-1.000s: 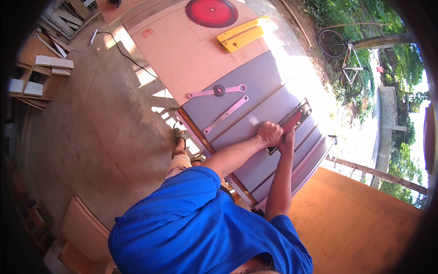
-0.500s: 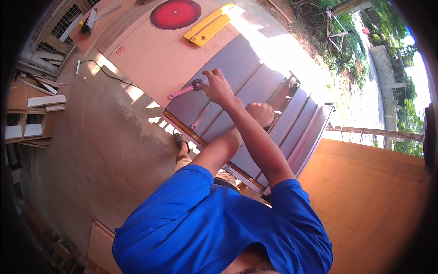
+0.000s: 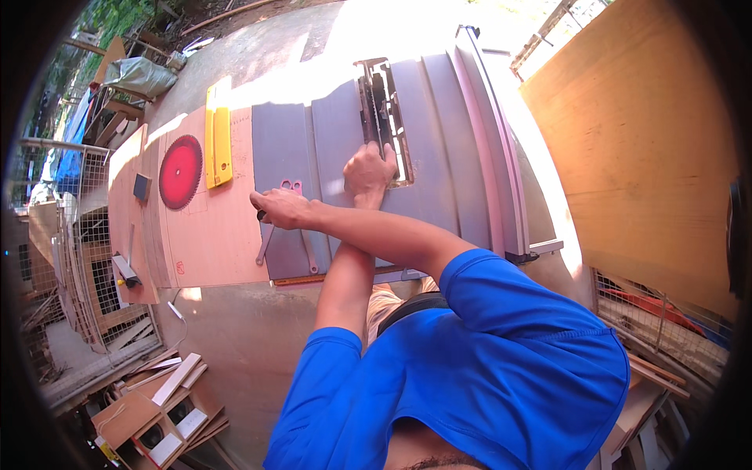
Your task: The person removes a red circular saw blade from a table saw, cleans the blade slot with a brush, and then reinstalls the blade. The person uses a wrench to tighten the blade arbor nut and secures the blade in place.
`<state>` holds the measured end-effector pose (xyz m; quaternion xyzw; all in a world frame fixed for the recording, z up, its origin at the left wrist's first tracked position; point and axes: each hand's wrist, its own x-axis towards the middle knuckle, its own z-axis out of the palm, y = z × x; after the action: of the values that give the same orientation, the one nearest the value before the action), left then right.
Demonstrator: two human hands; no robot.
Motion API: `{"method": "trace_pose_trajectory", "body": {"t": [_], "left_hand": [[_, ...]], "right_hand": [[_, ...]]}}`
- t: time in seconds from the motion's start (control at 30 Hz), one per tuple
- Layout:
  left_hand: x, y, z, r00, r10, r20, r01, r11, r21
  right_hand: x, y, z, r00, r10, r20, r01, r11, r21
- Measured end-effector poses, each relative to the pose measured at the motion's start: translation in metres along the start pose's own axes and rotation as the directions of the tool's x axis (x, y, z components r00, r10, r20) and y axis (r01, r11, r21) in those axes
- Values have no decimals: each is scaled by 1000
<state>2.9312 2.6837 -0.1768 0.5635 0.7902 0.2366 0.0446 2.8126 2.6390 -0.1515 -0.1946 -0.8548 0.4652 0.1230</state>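
Observation:
My forearms cross above the grey table saw top (image 3: 337, 133), the right over the left. At the near end of the long throat opening (image 3: 403, 160), my left hand (image 3: 366, 170) is closed, knuckles up. Its fingertips are hidden, and what they grip cannot be made out. A thin dark upright edge, probably a saw blade (image 3: 377, 110), shows in the opening beyond it. My right hand (image 3: 283, 209) is over the table's left edge, its fingers closed on a small dark ring (image 3: 260, 215). Two pinkish wrenches (image 3: 265, 244) (image 3: 312, 254) lie by that hand.
A red circular saw blade (image 3: 180, 172) and a yellow throat plate (image 3: 219, 137) lie on the wooden side table. A fence rail (image 3: 489, 133) runs along the saw's right side. A large plywood sheet (image 3: 642, 141) stands at right, and wood offcuts (image 3: 178, 380) are stacked at lower left.
The view has swung to the right. My right hand has closed on the dark ring that lay at the wrench's end. My left hand stays at the throat opening.

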Motion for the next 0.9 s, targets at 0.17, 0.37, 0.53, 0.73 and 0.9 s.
{"method": "trace_pose_trajectory", "body": {"t": [0.17, 0.37, 0.53, 0.73, 0.9], "left_hand": [[0, 0, -10, 996, -66, 63, 62, 996, 59], [-6, -14, 3, 985, 123, -124, -104, 983, 149], [4, 4, 2, 998, -58, 10, 57, 995, 77], [4, 4, 4, 999, -37, -9, 38, 995, 93], [4, 1, 5, 998, -55, 0, 55, 994, 98]], "right_hand": [[-72, -32, -83, 948, 182, -262, 72, 679, 731], [-210, 22, -136, 747, 604, -278, 281, 91, 955], [-267, 64, -142, 627, 723, -289, 317, 101, 943], [-276, 87, -141, 589, 783, -200, 267, 45, 963], [-270, 91, -145, 538, 816, -212, 197, 123, 973]]}}
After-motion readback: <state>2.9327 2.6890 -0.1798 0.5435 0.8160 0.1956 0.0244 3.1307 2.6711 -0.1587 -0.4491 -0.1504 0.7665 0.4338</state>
